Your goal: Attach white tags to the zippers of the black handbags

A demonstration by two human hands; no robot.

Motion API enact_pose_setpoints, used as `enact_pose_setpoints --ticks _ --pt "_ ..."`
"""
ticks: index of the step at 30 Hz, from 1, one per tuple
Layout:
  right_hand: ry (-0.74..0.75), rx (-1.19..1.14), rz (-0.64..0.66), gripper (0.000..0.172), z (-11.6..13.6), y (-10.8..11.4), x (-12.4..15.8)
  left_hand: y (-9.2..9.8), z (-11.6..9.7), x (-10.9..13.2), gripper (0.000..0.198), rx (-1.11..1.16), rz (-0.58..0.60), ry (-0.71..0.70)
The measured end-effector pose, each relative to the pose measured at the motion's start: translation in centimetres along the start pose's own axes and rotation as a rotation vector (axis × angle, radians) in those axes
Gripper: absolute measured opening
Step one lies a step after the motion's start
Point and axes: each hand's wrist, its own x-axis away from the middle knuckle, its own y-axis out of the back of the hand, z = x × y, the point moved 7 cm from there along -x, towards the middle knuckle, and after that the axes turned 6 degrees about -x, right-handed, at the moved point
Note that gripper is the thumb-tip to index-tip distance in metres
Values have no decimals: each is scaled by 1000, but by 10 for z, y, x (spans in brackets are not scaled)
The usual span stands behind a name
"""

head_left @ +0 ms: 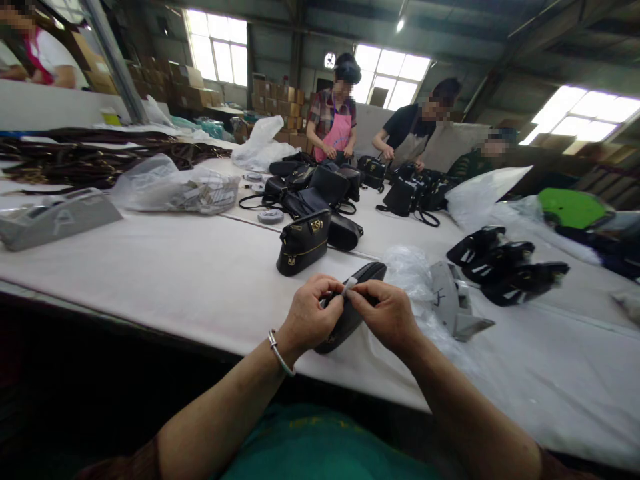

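A black handbag [345, 328] lies tilted near the front edge of the table, below both hands. My left hand [314, 312] is closed in a pinch on a small white strip [349, 285] at the bag's upper side. My right hand [384, 313] pinches the same strip from the other side, its fingertips almost meeting those of the left. What the strip is made of, I cannot tell. Just beyond stands an upright black handbag [303, 244] with gold zips and gold letters. The hands hide part of the nearer bag.
Grey tape dispensers stand at right [453, 300] and far left [60, 217]. Clear plastic wrap [410, 273] lies beside my right hand. Several black bags [525, 283] rest at right, more in the middle [320, 190]. Co-workers [336, 123] handle bags across the table. Dark straps [90, 157] pile up at left.
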Motion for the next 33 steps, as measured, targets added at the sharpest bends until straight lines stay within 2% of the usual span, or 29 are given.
enact_pose_setpoints --ticks 6,13,17,20,22,25,27,30,33 --pt "17 -9 -4 13 -2 0 2 -1 4 -1 12 24 -34 -9" --pt "125 8 59 14 3 1 1 -1 3 -2 11 51 -48 -35" --pt "218 38 37 18 8 3 4 1 -6 1 11 17 -39 -133" --pt "354 87 13 23 11 3 7 2 -16 4 12 -45 -49 -255" --pt "384 106 -16 23 8 4 8 3 -21 6 13 -88 -62 -330" --pt "304 172 -75 19 1 8 4 3 -26 10 14 -160 -96 -403" --pt "208 229 -161 19 -4 15 4 3 -26 12 14 -199 -122 -428" --pt "84 189 -265 13 -10 24 13 2 -23 15 15 -225 -142 -433" --pt "35 39 -221 11 -13 20 24 2 -21 15 16 -234 -144 -422"
